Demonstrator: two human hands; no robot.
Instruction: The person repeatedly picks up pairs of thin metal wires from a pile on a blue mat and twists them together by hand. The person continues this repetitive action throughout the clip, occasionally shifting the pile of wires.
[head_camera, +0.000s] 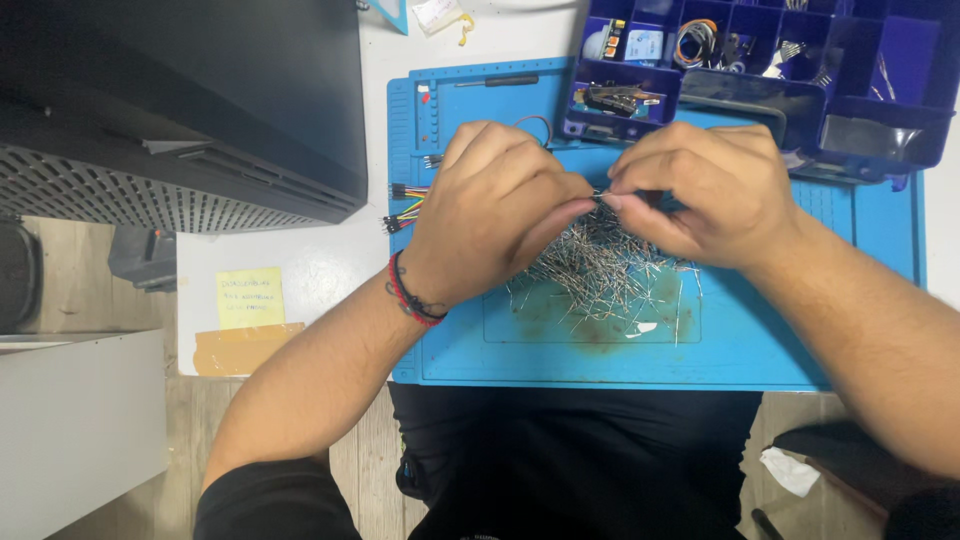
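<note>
Head view, from the left edge inward: a dark grey machine casing with a perforated grille fills the upper left corner, and below it on the white tabletop lies a square yellow sticky note with handwriting, with a strip of tan tape just under it. Next comes the blue work mat, with a bundle of coloured jumper wires at its left edge. The left hand, wearing red and black cord bracelets at the wrist, hovers over the mat with its fingers curled in, thumb and forefinger pressed together on a thin metal pin. The pin is a fine, straight, silvery wire, held level between both hands above a loose heap of like metal pins, which lies in the mat's stained middle recess. The right hand meets the left, its thumb and forefinger pinched shut on the pin's other end, the remaining fingers folded. Behind it, at the upper right, a dark blue compartment box rests partly on the mat; its cells hold small parts, a coil of orange wire and a pale blue label. A white scrap lies at the top edge near a light blue corner.
</note>
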